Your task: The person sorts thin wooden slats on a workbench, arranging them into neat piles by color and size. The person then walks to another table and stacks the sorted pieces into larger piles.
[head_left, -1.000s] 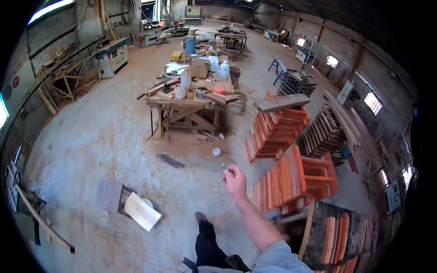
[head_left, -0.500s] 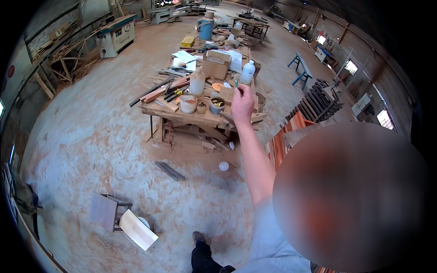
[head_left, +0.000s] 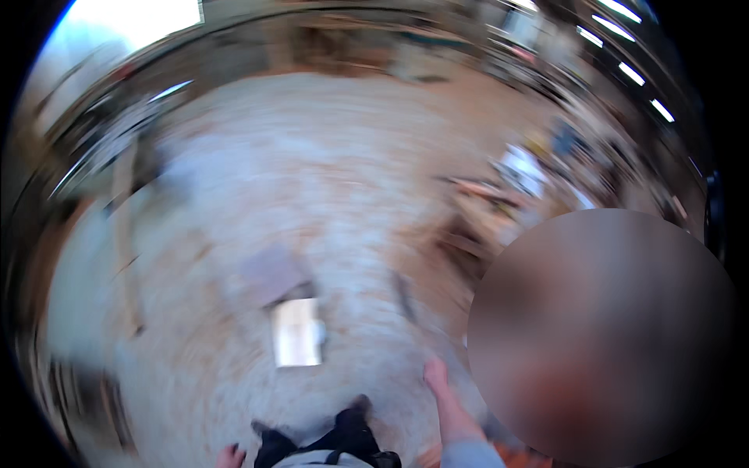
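Motion blurs the whole view. My right hand [head_left: 436,373] hangs low in front of me, over the floor and right of my legs. Its fingers look curled, but whatever they hold is smeared. At the lower edge, my left hand [head_left: 231,456] shows only in part, left of my legs. A small dark thing shows at its closed fingers, too blurred to name. On the floor ahead, a pale rectangular board [head_left: 297,333] lies beside a grey-purple flat panel [head_left: 273,274], nearest to both hands but apart from them.
A cluttered wooden workbench [head_left: 488,218] stands to the right, with white papers [head_left: 523,169] on it. A long wooden strip [head_left: 125,234] is at the left. Benches or machines line the far wall. A round blurred patch covers the lower right.
The view has swung left, so the workbench now sits at the right. My right hand, earlier raised near the bench with a small green-tipped stick, is lowered. My left hand has come into view.
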Tool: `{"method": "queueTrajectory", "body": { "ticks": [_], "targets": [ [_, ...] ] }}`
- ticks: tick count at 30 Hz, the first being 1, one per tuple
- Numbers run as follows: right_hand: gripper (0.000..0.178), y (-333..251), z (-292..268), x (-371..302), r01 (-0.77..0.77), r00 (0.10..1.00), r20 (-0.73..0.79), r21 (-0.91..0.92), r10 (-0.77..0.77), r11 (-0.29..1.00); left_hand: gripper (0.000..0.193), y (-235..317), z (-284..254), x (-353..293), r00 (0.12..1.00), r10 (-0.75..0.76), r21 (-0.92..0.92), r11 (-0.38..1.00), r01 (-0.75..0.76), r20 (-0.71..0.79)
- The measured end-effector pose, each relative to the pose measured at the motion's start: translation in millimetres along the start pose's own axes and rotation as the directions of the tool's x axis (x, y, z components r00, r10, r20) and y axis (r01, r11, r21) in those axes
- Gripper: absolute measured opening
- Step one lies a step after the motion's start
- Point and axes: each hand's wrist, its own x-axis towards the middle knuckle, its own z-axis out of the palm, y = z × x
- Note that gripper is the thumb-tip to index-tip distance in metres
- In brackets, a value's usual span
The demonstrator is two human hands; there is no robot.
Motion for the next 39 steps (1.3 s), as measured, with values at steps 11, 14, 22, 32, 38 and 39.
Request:
{"method": "queueTrajectory", "body": {
  "ticks": [11, 14, 22, 32, 38, 39],
  "targets": [
    [0.028, -485.0, 236.3, -266.8, -0.063, 0.339, 0.84, 0.469, -0.423, 0.881, 0.08, -209.7, -117.3, -75.1, 0.961, -0.099, -0.104, 0.992, 0.074, -0.258],
    [0.045, -667.5, 264.5, -359.2, -0.476, -0.01, 0.971, 0.206, -0.24, 0.855, 0.084, -272.3, -184.4, -121.7, 0.767, -0.205, -0.285, 0.958, 0.03, -0.608],
    [0.056, -911.8, 446.5, -579.3, -0.143, -0.365, 0.931, -0.074, 0.017, 0.987, 0.081, -165.4, -434.1, -240.1, 0.171, 0.434, 0.23, 0.725, -0.65, -0.885],
    [0.052, -1034.2, 582.5, -803.5, 0.14, -0.928, 0.131, 0.99, -0.35, 0.0, 0.036, -488.9, -517.5, -243.6, 0.582, 0.181, 0.114, 0.982, -0.149, -0.793],
    [0.063, -1160.3, 536.3, -909.3, 0.391, -0.91, 0.361, 0.911, -0.204, -0.129, 0.035, -708.4, -359.9, -299.5, 0.675, -0.73, -0.131, 0.683, 0.718, -0.106],
    [0.063, -1180.4, 507.2, -952.1, 0.155, -0.967, 0.119, 0.977, -0.227, -0.149, 0.036, -715.3, -362.0, -308.1, 0.612, -0.764, -0.185, 0.644, 0.743, -0.203]
  ]
}}
